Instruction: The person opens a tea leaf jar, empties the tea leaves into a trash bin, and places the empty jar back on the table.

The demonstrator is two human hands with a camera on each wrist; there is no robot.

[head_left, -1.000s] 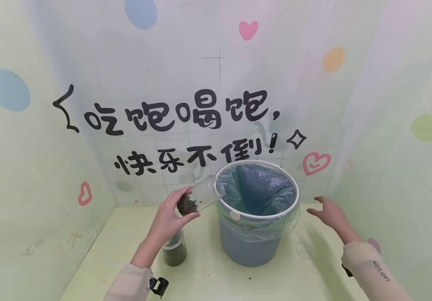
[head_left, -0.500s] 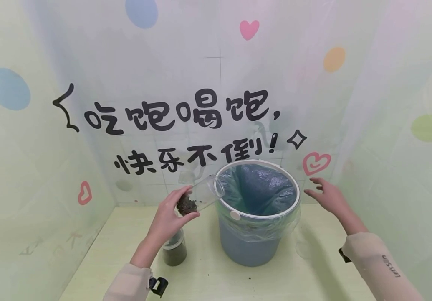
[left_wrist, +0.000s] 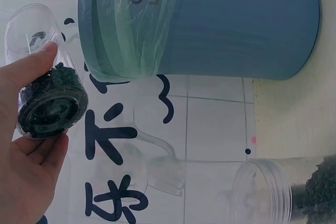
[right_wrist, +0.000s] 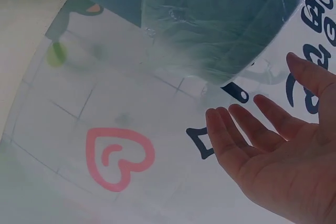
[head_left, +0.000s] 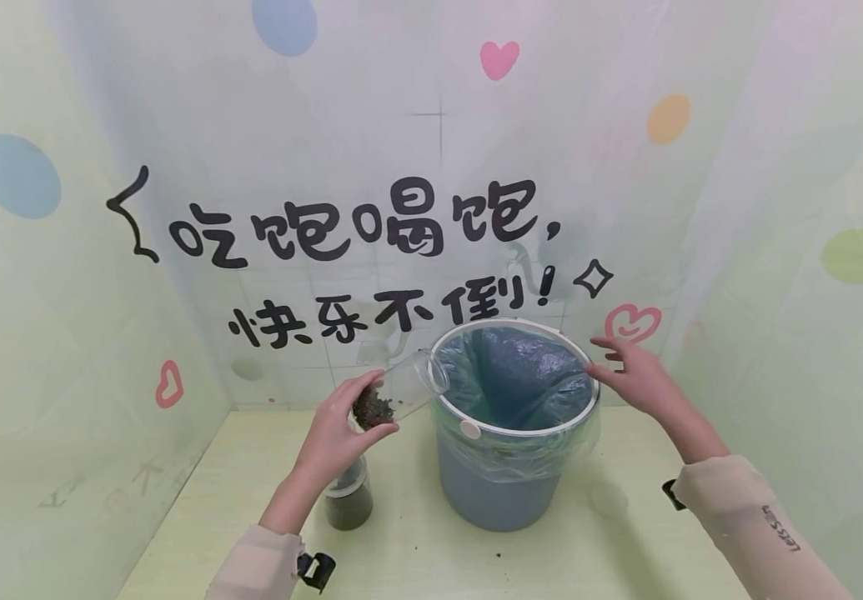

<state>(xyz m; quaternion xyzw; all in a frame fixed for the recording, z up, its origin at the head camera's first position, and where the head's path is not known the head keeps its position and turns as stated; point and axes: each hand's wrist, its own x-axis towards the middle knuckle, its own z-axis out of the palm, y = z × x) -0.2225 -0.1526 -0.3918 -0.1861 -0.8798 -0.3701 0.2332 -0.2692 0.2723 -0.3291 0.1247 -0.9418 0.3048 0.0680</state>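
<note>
My left hand (head_left: 337,433) grips a clear jar (head_left: 410,385) round its base, with dark dried leaf-like bits (head_left: 373,410) heaped at the bottom end. The jar is tilted, its mouth overlapping the left rim of a blue bin (head_left: 494,496). A thin green plastic bag (head_left: 521,367) lines the bin and folds over its outside. In the left wrist view, thumb and fingers wrap the jar (left_wrist: 52,98) from opposite sides. My right hand (head_left: 637,379) is at the bin's right rim, fingers extended and holding nothing; the right wrist view shows its palm (right_wrist: 283,177) beside the bag.
A second jar (head_left: 349,502) with dark contents stands on the pale table (head_left: 401,567) left of the bin, partly behind my left hand. A faint clear disc (head_left: 609,498) lies right of the bin. Dark crumbs (head_left: 499,555) dot the table. Printed walls (head_left: 311,125) enclose three sides.
My right hand has moved up and leftward, from beside the bin to its right rim. The left hand and its tilted jar have stayed nearly still.
</note>
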